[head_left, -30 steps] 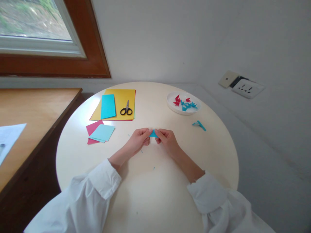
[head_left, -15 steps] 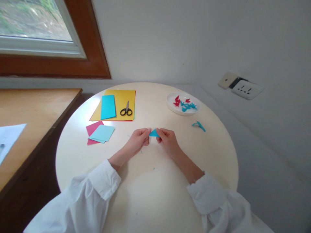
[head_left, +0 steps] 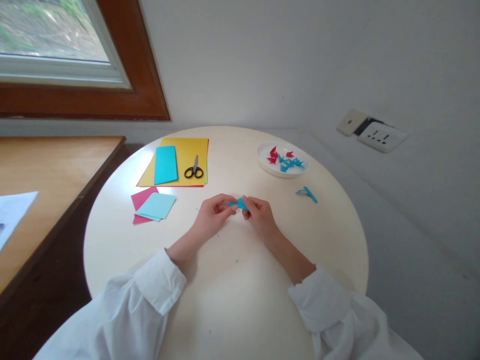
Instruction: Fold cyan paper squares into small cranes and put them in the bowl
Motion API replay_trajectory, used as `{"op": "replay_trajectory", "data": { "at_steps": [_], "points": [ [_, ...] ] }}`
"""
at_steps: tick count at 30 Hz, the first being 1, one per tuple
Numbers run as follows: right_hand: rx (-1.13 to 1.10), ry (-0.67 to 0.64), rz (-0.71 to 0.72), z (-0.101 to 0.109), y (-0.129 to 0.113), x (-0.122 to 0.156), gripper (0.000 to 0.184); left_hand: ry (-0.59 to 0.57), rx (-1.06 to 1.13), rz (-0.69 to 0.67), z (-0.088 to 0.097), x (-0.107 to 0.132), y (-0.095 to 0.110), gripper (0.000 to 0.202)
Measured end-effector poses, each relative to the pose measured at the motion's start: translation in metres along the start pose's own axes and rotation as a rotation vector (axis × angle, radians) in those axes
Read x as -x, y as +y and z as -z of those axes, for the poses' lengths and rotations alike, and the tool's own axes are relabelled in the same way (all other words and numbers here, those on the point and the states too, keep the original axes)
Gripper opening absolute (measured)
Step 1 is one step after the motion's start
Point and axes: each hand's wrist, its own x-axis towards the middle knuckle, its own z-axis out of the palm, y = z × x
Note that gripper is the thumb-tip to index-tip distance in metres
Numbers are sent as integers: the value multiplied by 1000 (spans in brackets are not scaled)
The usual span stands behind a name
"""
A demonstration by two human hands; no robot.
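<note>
A small piece of folded blue paper (head_left: 240, 203) is held between my hands above the middle of the table. My right hand (head_left: 259, 214) pinches its right side between thumb and curled fingers, which cover part of it. On the other side, my left hand (head_left: 214, 214) has its thumb and fingertips around the narrow left point of the paper. The exact shape of the folds is too small to make out.
The round white table (head_left: 232, 300) bears scissors (head_left: 194, 171) on yellow sheets (head_left: 183, 150), a blue paper (head_left: 165, 165), pale blue squares (head_left: 156, 206) over red ones, and a blue strip (head_left: 308, 194). A white dish (head_left: 262, 165) holds several red and blue folded paper pieces.
My left thumb has shifted lower and its fingers have loosened from a tight curl. A narrow point of the blue paper now shows at its left end. My right hand has barely moved.
</note>
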Motion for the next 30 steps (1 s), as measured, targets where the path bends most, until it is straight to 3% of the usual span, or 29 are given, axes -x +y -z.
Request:
{"op": "replay_trajectory", "data": {
  "at_steps": [7, 13, 20, 30],
  "points": [
    [-75, 66, -33, 1, 9, -1, 52, 67, -38, -20, 2, -2, -3, 19],
    [-133, 116, 48, 0, 7, -2, 31, 131, -80, -1, 1, 0, 2, 21],
    [-147, -9, 4, -3, 5, 1, 33, 164, -78, -22, 2, -1, -2, 20],
    [-208, -49, -22, -3, 0, 2, 11, 92, -181, -105, 1, 0, -8, 20]
  ]
}}
